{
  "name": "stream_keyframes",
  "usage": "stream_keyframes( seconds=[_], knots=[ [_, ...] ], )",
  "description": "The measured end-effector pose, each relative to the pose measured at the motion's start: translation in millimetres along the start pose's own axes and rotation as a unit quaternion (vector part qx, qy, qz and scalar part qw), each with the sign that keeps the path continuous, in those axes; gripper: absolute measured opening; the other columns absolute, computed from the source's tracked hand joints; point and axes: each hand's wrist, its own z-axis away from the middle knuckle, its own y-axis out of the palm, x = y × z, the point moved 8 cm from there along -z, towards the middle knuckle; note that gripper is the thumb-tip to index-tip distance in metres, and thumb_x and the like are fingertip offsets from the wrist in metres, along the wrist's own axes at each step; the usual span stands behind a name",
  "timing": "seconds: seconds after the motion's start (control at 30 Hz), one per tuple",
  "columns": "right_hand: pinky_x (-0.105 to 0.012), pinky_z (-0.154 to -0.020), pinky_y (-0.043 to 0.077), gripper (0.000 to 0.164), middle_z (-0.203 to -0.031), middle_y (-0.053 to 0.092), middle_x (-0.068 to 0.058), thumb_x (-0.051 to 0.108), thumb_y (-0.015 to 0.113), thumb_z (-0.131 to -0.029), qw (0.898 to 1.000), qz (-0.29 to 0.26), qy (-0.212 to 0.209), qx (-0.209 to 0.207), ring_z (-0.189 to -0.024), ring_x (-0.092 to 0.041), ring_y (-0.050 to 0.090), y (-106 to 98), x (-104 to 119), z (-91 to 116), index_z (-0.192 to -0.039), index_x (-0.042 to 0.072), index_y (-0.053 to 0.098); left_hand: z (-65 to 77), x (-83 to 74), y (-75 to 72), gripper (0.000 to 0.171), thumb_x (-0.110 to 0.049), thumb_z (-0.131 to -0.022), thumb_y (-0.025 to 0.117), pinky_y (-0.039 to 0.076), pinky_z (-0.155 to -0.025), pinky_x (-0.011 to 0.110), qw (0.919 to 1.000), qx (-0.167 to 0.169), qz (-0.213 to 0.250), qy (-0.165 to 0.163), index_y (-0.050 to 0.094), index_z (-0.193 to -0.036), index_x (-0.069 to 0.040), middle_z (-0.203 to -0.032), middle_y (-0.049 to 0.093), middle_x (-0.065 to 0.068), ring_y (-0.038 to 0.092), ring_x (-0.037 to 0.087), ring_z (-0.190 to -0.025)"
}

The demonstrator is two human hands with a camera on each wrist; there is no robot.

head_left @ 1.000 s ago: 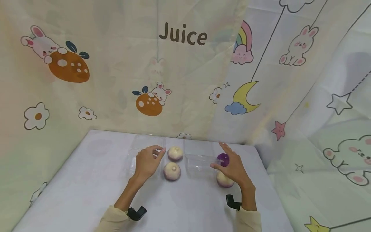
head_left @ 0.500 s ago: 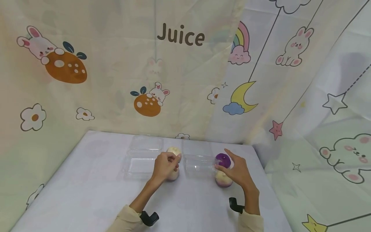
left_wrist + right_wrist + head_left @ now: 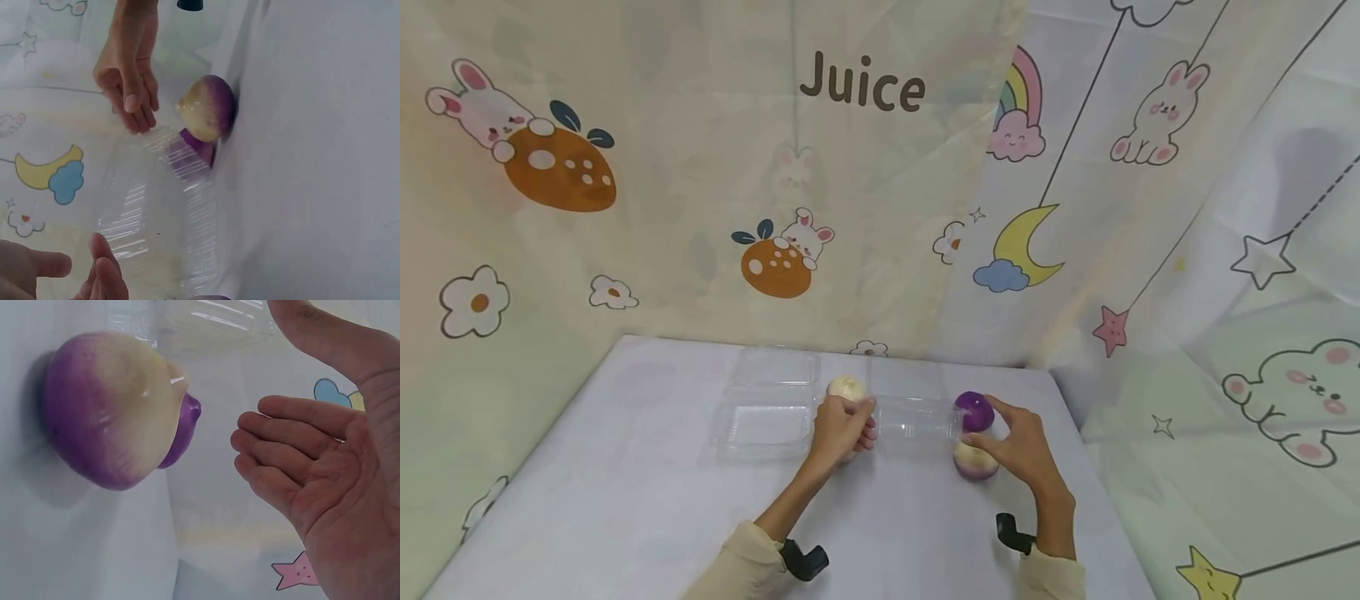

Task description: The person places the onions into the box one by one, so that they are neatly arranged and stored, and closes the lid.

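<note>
My left hand [image 3: 841,433] hovers at the left edge of an open clear plastic clamshell box [image 3: 917,423], thumb and fingers apart and holding nothing in the left wrist view. It partly covers a cream turnip-like vegetable [image 3: 847,388] behind it and hides a second below. My right hand [image 3: 1018,446] is by the box's right edge, fingers straight and thumb apart, palm empty in the right wrist view. Near it stand a deep purple onion-like vegetable [image 3: 975,412] and a cream-and-purple turnip-like one [image 3: 112,412], both on the table.
A second open clear clamshell box [image 3: 763,427] lies on the left, its lid folded back toward the wall. The white-covered table [image 3: 625,500] ends at a printed cloth backdrop [image 3: 880,208].
My left hand has moved right from the left box, across the turnip-like vegetables, to the right box's left edge. My right hand has shifted slightly down, away from the purple vegetable.
</note>
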Motion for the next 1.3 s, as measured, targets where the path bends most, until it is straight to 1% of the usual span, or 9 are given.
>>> stream_keyframes(
  seconds=[0.13,0.2,0.3,0.4,0.5,0.73,0.87,1.07,1.3],
  knots=[
    [-0.075,-0.111,0.052,0.089,-0.148,0.065,-0.029,0.044,0.095,-0.083,1.000,0.008,0.000,-0.006,-0.138,-0.055,0.062,-2.3,-4.7,1.6,-0.151,-0.002,0.062,-1.4,1.5,4.9,0.047,-0.031,-0.106,0.070,0.062,-0.046,0.031,0.9999,0.000,0.006,-0.012,0.075,-0.075,0.005,-0.056,0.071,0.004,0.066,0.009,-0.043],
    [-0.075,-0.110,0.052,0.089,-0.148,0.065,-0.029,0.044,0.095,-0.082,1.000,0.012,-0.003,-0.006,-0.137,-0.055,0.062,-2.6,-6.8,1.8,-0.150,-0.002,0.062,-2.2,2.9,6.8,0.048,-0.032,-0.106,0.070,0.061,-0.045,0.028,0.9998,-0.001,0.010,-0.015,0.076,-0.078,0.007,-0.057,0.071,0.004,0.067,0.009,-0.044],
    [-0.074,-0.109,0.053,0.088,-0.147,0.065,-0.030,0.043,0.096,-0.082,1.000,0.014,-0.008,-0.002,-0.135,-0.055,0.063,-1.8,-8.2,2.5,-0.149,-0.003,0.063,-3.1,5.7,8.7,0.047,-0.032,-0.105,0.070,0.060,-0.046,0.025,0.9995,-0.005,0.017,-0.025,0.076,-0.079,0.007,-0.058,0.072,0.005,0.067,0.009,-0.045],
    [-0.074,-0.108,0.054,0.089,-0.147,0.065,-0.030,0.044,0.096,-0.081,1.000,0.013,-0.005,0.005,-0.135,-0.055,0.063,0.2,-9.7,4.1,-0.150,-0.002,0.063,-3.6,8.2,9.4,0.044,-0.029,-0.106,0.070,0.060,-0.046,0.024,0.9990,-0.010,0.025,-0.034,0.075,-0.079,0.005,-0.059,0.072,0.005,0.068,0.008,-0.046],
    [-0.074,-0.109,0.053,0.091,-0.148,0.065,-0.030,0.046,0.096,-0.081,1.000,0.015,0.000,0.012,-0.136,-0.056,0.063,2.8,-11.8,5.8,-0.151,-0.001,0.062,-3.0,8.5,8.9,0.041,-0.027,-0.107,0.070,0.061,-0.047,0.024,0.9987,-0.016,0.033,-0.036,0.075,-0.081,0.004,-0.061,0.073,0.006,0.068,0.008,-0.047],
    [-0.073,-0.109,0.054,0.091,-0.147,0.066,-0.029,0.044,0.097,-0.081,1.000,0.015,0.005,0.014,-0.135,-0.055,0.064,5.8,-15.2,9.0,-0.151,-0.003,0.061,0.7,8.2,9.5,0.029,-0.019,-0.104,0.071,0.061,-0.049,0.023,0.9976,-0.026,0.048,-0.042,0.075,-0.085,0.003,-0.065,0.073,0.004,0.068,0.008,-0.051],
    [-0.073,-0.108,0.055,0.090,-0.147,0.065,-0.029,0.041,0.098,-0.080,1.000,0.008,0.015,0.016,-0.134,-0.055,0.064,7.4,-16.5,12.3,-0.151,-0.002,0.061,5.0,6.5,10.1,0.024,-0.014,-0.101,0.072,0.060,-0.049,0.022,0.9976,-0.035,0.046,-0.038,0.075,-0.085,0.004,-0.065,0.072,0.004,0.067,0.007,-0.050],
    [-0.073,-0.106,0.056,0.091,-0.147,0.065,-0.029,0.037,0.099,-0.078,0.999,0.014,0.029,0.025,-0.134,-0.056,0.064,11.0,-20.3,16.5,-0.152,0.000,0.061,11.4,7.1,11.4,0.020,-0.008,-0.098,0.072,0.059,-0.048,0.021,0.9971,-0.050,0.045,-0.036,0.074,-0.083,0.005,-0.063,0.072,0.005,0.065,0.006,-0.048],
    [-0.070,-0.106,0.058,0.090,-0.147,0.067,-0.028,0.032,0.101,-0.075,0.999,0.003,0.028,0.025,-0.132,-0.054,0.066,12.5,-27.1,22.4,-0.150,0.000,0.063,17.0,12.6,12.6,0.022,-0.005,-0.097,0.071,0.059,-0.046,0.022,0.9979,-0.058,0.011,-0.029,0.078,-0.081,0.008,-0.058,0.071,0.003,0.064,0.005,-0.044]
  ],
)
